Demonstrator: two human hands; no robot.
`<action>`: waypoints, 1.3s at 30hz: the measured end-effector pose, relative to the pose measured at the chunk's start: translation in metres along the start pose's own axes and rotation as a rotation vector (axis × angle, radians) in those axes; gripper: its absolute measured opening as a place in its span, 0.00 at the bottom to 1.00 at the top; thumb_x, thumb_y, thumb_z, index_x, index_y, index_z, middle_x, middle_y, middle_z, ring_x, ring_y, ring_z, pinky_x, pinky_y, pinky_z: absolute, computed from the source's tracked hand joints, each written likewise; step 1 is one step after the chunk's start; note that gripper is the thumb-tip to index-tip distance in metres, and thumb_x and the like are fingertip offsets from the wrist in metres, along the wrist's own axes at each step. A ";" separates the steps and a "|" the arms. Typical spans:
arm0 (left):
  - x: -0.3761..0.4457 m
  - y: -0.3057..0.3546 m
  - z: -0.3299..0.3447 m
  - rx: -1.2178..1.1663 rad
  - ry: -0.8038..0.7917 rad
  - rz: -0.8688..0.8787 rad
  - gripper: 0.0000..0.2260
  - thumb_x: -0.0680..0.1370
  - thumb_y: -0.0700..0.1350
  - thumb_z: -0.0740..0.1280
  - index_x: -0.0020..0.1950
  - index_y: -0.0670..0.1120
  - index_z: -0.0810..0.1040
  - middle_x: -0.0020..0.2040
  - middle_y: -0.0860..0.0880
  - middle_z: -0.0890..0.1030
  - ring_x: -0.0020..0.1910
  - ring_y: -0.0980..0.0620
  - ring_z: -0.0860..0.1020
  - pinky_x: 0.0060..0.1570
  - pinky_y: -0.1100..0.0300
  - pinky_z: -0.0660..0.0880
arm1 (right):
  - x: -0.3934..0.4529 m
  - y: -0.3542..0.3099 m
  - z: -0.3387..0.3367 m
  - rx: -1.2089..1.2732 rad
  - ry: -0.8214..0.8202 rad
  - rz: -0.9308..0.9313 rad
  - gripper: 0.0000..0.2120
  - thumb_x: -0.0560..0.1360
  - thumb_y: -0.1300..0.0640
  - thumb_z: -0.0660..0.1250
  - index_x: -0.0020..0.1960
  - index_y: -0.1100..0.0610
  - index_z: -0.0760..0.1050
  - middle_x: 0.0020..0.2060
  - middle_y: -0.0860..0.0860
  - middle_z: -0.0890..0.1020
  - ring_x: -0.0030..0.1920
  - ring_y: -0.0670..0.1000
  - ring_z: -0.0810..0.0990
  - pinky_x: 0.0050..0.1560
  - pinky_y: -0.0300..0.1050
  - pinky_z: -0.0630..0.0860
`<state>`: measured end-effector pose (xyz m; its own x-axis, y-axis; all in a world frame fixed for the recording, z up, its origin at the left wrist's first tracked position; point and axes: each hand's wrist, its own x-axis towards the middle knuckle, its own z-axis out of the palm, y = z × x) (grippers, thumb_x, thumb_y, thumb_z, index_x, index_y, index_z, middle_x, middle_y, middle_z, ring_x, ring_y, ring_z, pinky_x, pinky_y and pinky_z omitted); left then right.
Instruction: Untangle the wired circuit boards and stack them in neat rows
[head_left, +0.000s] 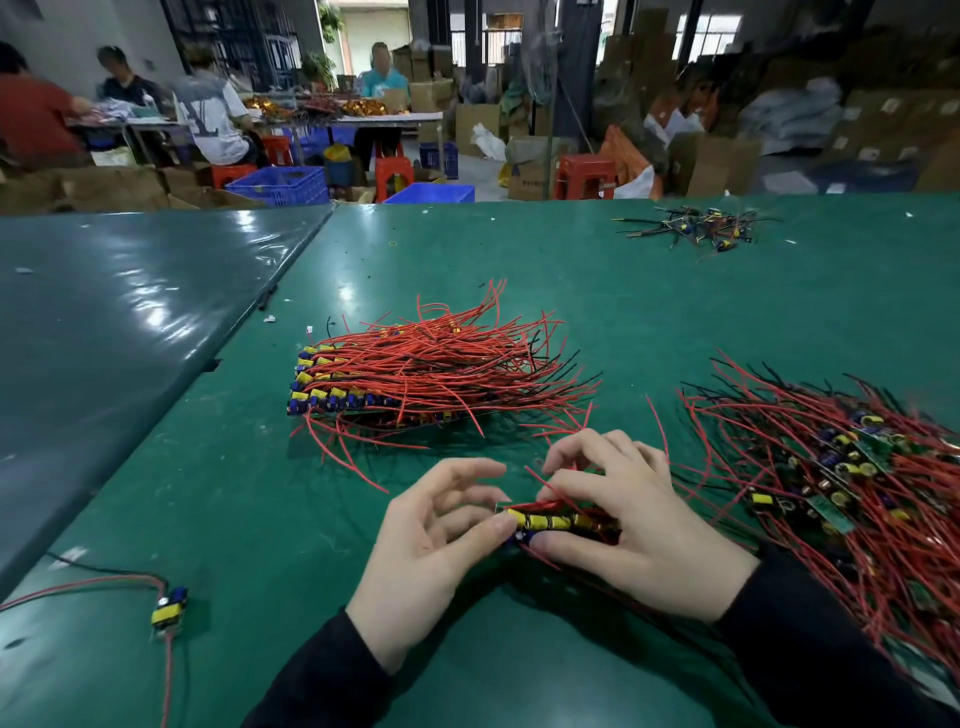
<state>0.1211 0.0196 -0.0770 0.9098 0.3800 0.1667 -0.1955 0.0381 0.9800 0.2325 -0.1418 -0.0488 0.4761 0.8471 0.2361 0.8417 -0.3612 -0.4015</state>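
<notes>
At the six o'clock edge of the green matted counter (218, 483), a small bundle of circuit boards with yellow and blue parts and red wires (558, 521) is gripped between both hands: the left hand (434, 540) pinches its left end, the right hand (623, 519) is curled over its right. A neat stacked row of wired boards (363, 384) lies at twelve o'clock, a tangled heap of wired boards (841, 478) at three o'clock.
</notes>
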 end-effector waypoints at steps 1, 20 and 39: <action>0.000 0.001 0.000 -0.004 -0.011 -0.014 0.14 0.68 0.39 0.75 0.50 0.38 0.79 0.41 0.45 0.81 0.39 0.51 0.79 0.41 0.64 0.77 | -0.001 0.000 0.000 0.036 0.012 0.005 0.16 0.69 0.32 0.61 0.47 0.42 0.75 0.52 0.37 0.69 0.56 0.41 0.65 0.61 0.48 0.58; -0.005 0.016 -0.003 -0.260 -0.194 -0.201 0.06 0.71 0.45 0.71 0.40 0.42 0.82 0.37 0.42 0.79 0.34 0.50 0.79 0.35 0.60 0.77 | -0.004 -0.009 -0.014 0.353 0.039 -0.050 0.07 0.69 0.42 0.69 0.44 0.41 0.76 0.52 0.39 0.75 0.58 0.44 0.72 0.65 0.55 0.62; -0.009 0.025 -0.005 -0.153 0.053 0.093 0.23 0.54 0.60 0.81 0.39 0.45 0.85 0.35 0.45 0.84 0.32 0.54 0.79 0.33 0.65 0.75 | -0.009 -0.015 -0.018 0.970 0.190 0.080 0.09 0.75 0.58 0.64 0.44 0.62 0.81 0.35 0.58 0.83 0.33 0.50 0.80 0.40 0.37 0.76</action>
<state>0.1066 0.0221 -0.0548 0.8656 0.4365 0.2455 -0.3344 0.1390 0.9321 0.2202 -0.1508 -0.0288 0.6270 0.7269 0.2803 0.2726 0.1323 -0.9530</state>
